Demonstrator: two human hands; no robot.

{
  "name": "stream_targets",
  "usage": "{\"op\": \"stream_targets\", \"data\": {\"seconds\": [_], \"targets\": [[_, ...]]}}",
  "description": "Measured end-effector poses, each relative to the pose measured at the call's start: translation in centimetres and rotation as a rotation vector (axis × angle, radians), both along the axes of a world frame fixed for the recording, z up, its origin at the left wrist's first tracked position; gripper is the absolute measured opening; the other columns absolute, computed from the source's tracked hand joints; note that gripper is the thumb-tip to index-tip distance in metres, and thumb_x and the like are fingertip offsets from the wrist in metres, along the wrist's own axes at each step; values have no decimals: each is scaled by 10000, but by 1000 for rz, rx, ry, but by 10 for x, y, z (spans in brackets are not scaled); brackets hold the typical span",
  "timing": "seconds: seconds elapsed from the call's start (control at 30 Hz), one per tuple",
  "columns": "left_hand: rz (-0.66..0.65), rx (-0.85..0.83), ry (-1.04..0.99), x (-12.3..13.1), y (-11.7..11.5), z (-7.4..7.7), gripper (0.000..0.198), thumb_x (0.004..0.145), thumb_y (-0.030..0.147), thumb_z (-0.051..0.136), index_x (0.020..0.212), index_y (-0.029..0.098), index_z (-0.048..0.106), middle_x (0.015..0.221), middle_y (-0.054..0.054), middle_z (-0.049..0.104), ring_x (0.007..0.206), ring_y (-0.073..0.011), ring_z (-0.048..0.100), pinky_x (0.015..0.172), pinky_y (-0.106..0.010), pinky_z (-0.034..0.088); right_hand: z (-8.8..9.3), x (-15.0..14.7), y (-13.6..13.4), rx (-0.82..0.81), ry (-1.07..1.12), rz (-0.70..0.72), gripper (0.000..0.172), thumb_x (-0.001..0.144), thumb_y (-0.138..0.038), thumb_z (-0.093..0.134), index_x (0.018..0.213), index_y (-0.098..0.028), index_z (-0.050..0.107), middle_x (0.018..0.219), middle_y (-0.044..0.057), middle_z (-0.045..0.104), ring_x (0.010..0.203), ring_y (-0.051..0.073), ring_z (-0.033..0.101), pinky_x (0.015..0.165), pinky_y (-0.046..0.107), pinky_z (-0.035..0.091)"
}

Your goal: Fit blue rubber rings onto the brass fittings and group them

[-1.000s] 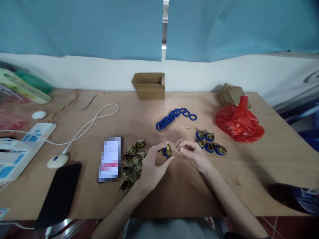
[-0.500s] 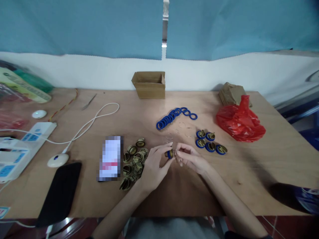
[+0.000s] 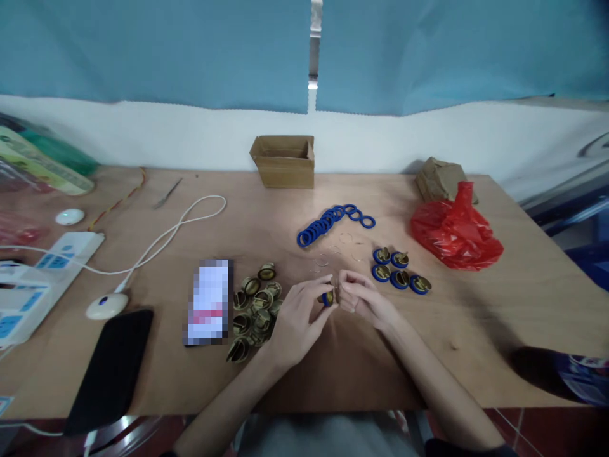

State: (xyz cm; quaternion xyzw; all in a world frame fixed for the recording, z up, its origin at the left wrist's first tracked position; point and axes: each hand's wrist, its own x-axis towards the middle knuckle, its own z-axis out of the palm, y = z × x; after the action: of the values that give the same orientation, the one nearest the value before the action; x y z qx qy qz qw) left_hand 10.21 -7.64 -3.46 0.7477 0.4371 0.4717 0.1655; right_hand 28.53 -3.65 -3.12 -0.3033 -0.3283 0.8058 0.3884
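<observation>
My left hand (image 3: 297, 317) pinches a small brass part with a blue ring (image 3: 327, 297) over the middle of the wooden table (image 3: 333, 374). My right hand (image 3: 364, 298) is closed against the same part from the right, its fingertips pressed together on it; what it pinches is too small to make out. A pile of bare brass parts (image 3: 254, 308) lies just left of my left hand. Several brass parts fitted with blue rings (image 3: 399, 273) sit to the right of my right hand. A heap of loose blue rings (image 3: 330, 223) and some thin wire rings (image 3: 340, 251) lie beyond the hands.
A cardboard box (image 3: 284, 161) stands at the back. A red plastic bag (image 3: 454, 231) and brown paper packet (image 3: 440, 179) lie at right. A black phone (image 3: 109, 368), a blurred card (image 3: 209, 301), a white cable with mouse-shaped plug (image 3: 102, 306) and power strips (image 3: 38, 279) occupy the left.
My hands have come together: the right hand has closed in on the brass part, which my left hand lowered slightly and turned.
</observation>
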Motion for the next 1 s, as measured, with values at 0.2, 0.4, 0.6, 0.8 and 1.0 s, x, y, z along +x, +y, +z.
{"op": "stream_targets", "data": {"seconds": [0.2, 0.4, 0.6, 0.8, 1.0], "targets": [[-17, 9, 15, -1, -1, -1, 349, 910, 161, 704, 1233, 234, 594, 1241, -98, 729, 1149, -240, 693, 989, -420, 582, -3, -5, 0, -7, -13, 25, 367, 803, -378, 827, 694, -184, 535, 555, -89, 404, 478, 57, 286, 469, 213, 233], [-21, 2, 29, 0, -1, 1, 367, 899, 142, 713, 1237, 224, 597, 1240, -96, 729, 1154, -233, 689, 999, -404, 576, -4, -5, -1, -5, -49, 51, 348, 799, -381, 821, 720, -183, 546, 538, -95, 398, 471, 54, 266, 456, 207, 214], [-15, 29, 19, 0, -2, 1, 350, 913, 156, 700, 1236, 235, 593, 1224, -96, 729, 1146, -239, 696, 984, -416, 587, -4, -5, -1, 95, -157, 15, 337, 777, -397, 838, 736, -180, 584, 605, -69, 503, 485, 59, 353, 466, 209, 271], [-4, 49, 23, 1, 0, 0, 351, 920, 134, 679, 1243, 234, 583, 1217, -110, 716, 1128, -239, 697, 967, -423, 603, -5, -5, -1, 247, -234, 13, 303, 788, -380, 839, 772, -188, 605, 738, -35, 606, 649, 101, 524, 625, 227, 398], [-8, 33, -3, 0, -1, -1, 389, 914, 123, 671, 1271, 240, 570, 1226, -111, 704, 1149, -246, 688, 981, -431, 603, -5, -7, -4, 346, -286, -5, 336, 820, -405, 802, 744, -197, 549, 761, -23, 587, 697, 124, 532, 665, 251, 407]]}}
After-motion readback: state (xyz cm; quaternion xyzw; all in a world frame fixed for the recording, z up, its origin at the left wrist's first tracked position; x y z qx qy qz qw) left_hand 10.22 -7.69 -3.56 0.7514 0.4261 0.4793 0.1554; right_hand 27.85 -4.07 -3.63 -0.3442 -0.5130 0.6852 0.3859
